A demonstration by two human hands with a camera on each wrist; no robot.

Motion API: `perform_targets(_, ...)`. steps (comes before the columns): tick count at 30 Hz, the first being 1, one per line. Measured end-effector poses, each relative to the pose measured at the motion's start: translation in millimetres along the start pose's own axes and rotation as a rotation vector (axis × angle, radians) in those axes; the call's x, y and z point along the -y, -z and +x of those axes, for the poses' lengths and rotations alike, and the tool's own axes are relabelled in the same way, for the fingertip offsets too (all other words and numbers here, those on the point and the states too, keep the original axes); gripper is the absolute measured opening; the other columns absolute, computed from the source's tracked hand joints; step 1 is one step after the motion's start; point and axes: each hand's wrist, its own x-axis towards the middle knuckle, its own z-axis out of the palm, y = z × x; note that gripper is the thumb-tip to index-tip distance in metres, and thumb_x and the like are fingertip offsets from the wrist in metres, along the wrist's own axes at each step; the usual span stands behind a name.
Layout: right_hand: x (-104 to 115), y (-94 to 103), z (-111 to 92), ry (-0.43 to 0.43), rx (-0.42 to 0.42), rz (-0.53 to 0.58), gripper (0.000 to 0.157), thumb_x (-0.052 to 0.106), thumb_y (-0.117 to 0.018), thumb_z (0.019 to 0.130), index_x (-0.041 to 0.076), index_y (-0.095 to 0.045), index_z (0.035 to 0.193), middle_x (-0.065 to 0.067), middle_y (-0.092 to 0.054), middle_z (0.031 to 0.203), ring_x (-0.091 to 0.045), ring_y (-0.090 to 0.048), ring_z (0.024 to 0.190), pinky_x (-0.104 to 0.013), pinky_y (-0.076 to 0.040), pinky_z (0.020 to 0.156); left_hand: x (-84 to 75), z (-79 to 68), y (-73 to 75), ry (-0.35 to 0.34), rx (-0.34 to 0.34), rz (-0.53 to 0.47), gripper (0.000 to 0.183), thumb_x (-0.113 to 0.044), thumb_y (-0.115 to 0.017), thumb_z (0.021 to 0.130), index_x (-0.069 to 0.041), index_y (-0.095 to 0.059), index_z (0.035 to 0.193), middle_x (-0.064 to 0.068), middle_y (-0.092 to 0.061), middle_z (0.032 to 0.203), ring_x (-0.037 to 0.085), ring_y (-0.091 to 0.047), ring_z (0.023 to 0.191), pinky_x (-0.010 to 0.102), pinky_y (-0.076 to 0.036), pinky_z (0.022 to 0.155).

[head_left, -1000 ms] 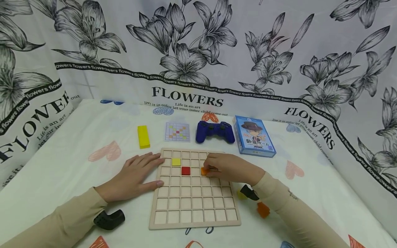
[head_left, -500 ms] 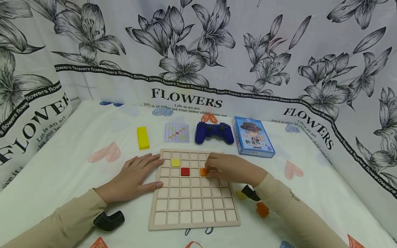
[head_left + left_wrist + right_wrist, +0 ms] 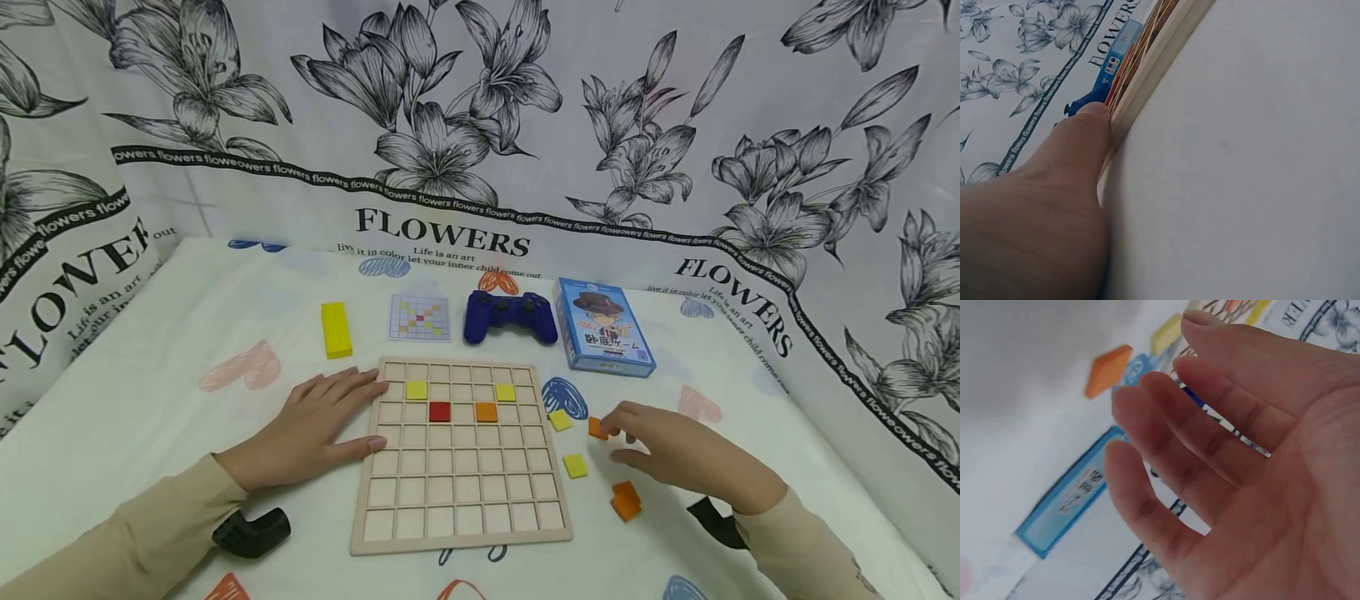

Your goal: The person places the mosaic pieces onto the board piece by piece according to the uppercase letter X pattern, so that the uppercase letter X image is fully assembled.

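A wooden grid board [image 3: 465,546] lies on the cloth, bearing two yellow tiles, a red tile [image 3: 440,412] and an orange tile [image 3: 487,412] in its upper rows. My left hand [image 3: 300,429] rests at the board's left edge, fingertips and thumb tip touching the frame; the left wrist view shows the thumb [image 3: 1079,144] against it. To the right of the board hovers my right hand [image 3: 675,450], its fingers loosely bent and holding nothing. Near its fingertips lies a loose orange tile [image 3: 597,428]; the right wrist view shows a gap between this orange tile [image 3: 1109,370] and the fingers.
Two loose yellow tiles [image 3: 575,466] and overlapping orange tiles [image 3: 626,501] lie right of the board. Behind it are a yellow block [image 3: 337,330], a patterned card [image 3: 419,318], a blue game controller [image 3: 510,317] and a blue box [image 3: 604,327].
My right hand has let go of the orange tile on the board and moved right, off the grid. A yellow tile at the board's upper right now shows. The left hand stays put.
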Motion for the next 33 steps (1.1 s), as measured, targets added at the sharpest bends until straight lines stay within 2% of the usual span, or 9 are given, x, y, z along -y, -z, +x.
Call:
perform_targets(4, -4.0, -6.8, -22.5, -0.014, 0.033, 0.090, 0.025, 0.020, -0.073, 0.085, 0.026, -0.060, 0.105, 0.014, -0.059, 0.101, -0.001, -0.055, 0.084, -0.022, -0.052, 0.070, 2.0, -0.2, 0.2, 0.006, 0.011, 0.003, 0.073, -0.061, -0.052, 0.090, -0.017, -0.039, 0.147, 0.008, -0.035, 0.152, 0.034, -0.028, 0.139, 0.057, -0.019, 0.106)
perform_targets(8, -2.6, -16.9, -32.4, 0.084, 0.035, 0.162, 0.028, 0.019, -0.073, 0.085, 0.030, -0.058, 0.105, 0.018, -0.057, 0.103, -0.001, -0.055, 0.088, -0.023, -0.051, 0.073, 2.8, -0.9, 1.9, 0.009, 0.008, 0.008, 0.072, -0.060, -0.052, 0.090, -0.017, -0.039, 0.146, 0.008, -0.035, 0.152, 0.035, -0.028, 0.139, 0.058, -0.019, 0.105)
perform_targets(13, 1.6, -28.4, -38.6, 0.161, 0.025, 0.158, 0.031, 0.019, -0.073, 0.085, 0.031, -0.057, 0.108, 0.019, -0.054, 0.108, -0.001, -0.054, 0.093, -0.023, -0.052, 0.080, 1.7, -1.4, 2.1, 0.007, 0.011, -0.003, 0.072, -0.060, -0.052, 0.090, -0.017, -0.039, 0.146, 0.008, -0.036, 0.152, 0.035, -0.029, 0.138, 0.059, -0.020, 0.104)
perform_targets(20, 1.5, -28.8, -43.0, 0.121, 0.041, 0.098, 0.035, 0.016, -0.074, 0.083, 0.031, -0.058, 0.111, 0.017, -0.054, 0.113, -0.001, -0.055, 0.096, -0.024, -0.053, 0.082, 3.0, -0.8, -1.3, 0.001, 0.004, -0.008, 0.072, -0.061, -0.052, 0.090, -0.017, -0.039, 0.146, 0.007, -0.035, 0.152, 0.034, -0.028, 0.139, 0.057, -0.018, 0.105)
perform_targets(26, 1.5, -26.9, -39.2, 0.052, 0.070, 0.073, 0.033, 0.015, -0.074, 0.083, 0.030, -0.061, 0.110, 0.019, -0.057, 0.107, -0.001, -0.056, 0.092, -0.025, -0.053, 0.081, 3.8, -1.1, -1.9, -0.007, 0.001, -0.013, 0.071, -0.060, -0.052, 0.090, -0.017, -0.039, 0.146, 0.007, -0.035, 0.152, 0.034, -0.028, 0.140, 0.056, -0.018, 0.106)
perform_targets(33, 9.3, -16.9, -29.9, 0.028, 0.008, 0.026, 0.032, 0.017, -0.075, 0.082, 0.030, -0.060, 0.107, 0.021, -0.059, 0.101, -0.003, -0.057, 0.088, -0.023, -0.053, 0.075, 2.1, -0.8, 0.6, -0.008, 0.007, -0.010, 0.071, -0.059, -0.053, 0.091, -0.017, -0.039, 0.146, 0.007, -0.035, 0.152, 0.035, -0.029, 0.139, 0.057, -0.018, 0.105)
